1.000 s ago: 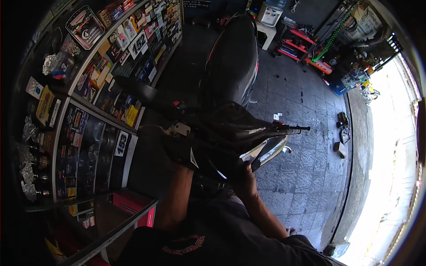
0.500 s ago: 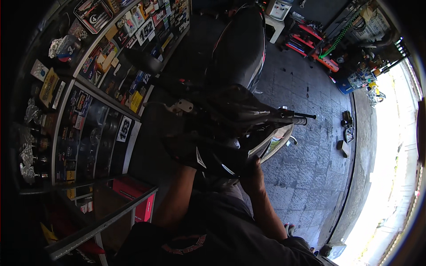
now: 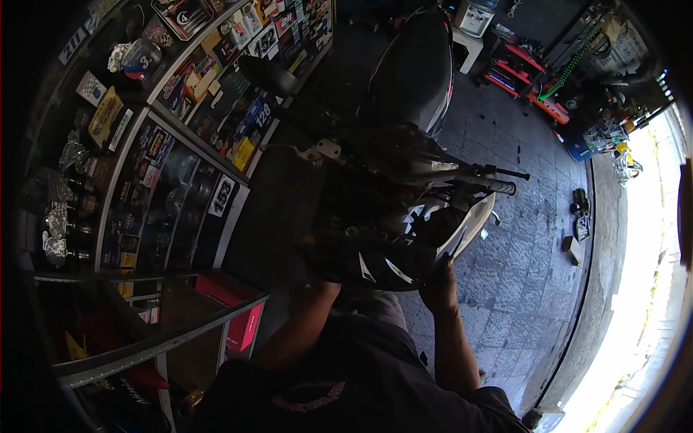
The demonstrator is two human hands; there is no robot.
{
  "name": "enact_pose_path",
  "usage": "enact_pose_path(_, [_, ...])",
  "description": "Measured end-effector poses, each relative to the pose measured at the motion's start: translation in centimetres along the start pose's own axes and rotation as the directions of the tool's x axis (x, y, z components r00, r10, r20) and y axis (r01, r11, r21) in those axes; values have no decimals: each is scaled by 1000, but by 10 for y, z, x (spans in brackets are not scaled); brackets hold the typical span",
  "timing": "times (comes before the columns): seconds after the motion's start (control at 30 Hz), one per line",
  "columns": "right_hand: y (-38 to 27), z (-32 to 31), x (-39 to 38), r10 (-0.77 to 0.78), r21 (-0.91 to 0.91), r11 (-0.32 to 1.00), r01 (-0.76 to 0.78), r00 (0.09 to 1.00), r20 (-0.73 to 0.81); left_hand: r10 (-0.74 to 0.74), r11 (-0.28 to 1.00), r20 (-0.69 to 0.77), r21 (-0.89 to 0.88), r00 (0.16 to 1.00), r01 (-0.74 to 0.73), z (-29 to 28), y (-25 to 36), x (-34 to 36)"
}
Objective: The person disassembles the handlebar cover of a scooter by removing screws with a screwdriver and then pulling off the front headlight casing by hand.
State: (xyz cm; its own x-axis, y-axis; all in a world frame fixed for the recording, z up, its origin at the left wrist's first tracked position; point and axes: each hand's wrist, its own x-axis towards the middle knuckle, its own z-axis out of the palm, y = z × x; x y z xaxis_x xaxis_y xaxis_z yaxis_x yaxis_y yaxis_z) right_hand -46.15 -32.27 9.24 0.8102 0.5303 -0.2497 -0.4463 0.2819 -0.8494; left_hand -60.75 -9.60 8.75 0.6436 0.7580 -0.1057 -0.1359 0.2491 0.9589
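Note:
In front of my body I hold a dark front fairing panel with two pale slanted markings. My right hand grips its right end, thumb up along the edge and the other fingers hidden beneath. At the left end my left hand is in deep shadow, its fingers hidden by the panel. Just beyond is the motorcycle's handlebar, with a brake lever on the right. A pale side panel stands beside the exposed front. The black seat stretches away behind.
Glass display cases full of boxed parts line the left. A metal-edged glass case stands near my left arm. Far right are a red tool cart and a blue bin. Small parts lie on the tiled floor.
The fairing panel has come away from the handlebar toward me, exposing the dark inside of the front. Both hands stay at its ends. The whole view has shifted.

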Motion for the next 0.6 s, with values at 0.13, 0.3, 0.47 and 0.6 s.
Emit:
enact_pose_path(0.13, [-24, 36, -1, -104, -192, 977, 97, 994, -28, 72, 901, -105, -420, 992, -110, 6, -16, 0])
enact_pose_path(0.3, [-65, 18, 17, -143, -179, 982, 67, 879, -456, -77, 893, -102, -450, 992, 23, 27, 22, -14])
enact_pose_path(0.47, [-113, -4, 49, -132, -212, 976, 58, 925, -356, -52, 913, -25, -407, 998, 37, 43, 30, -16])
enact_pose_path(0.6, [-124, -54, 66, -46, -227, 972, -61, 898, -439, -25, 909, 41, -414, 999, 40, 73, 32, -14])
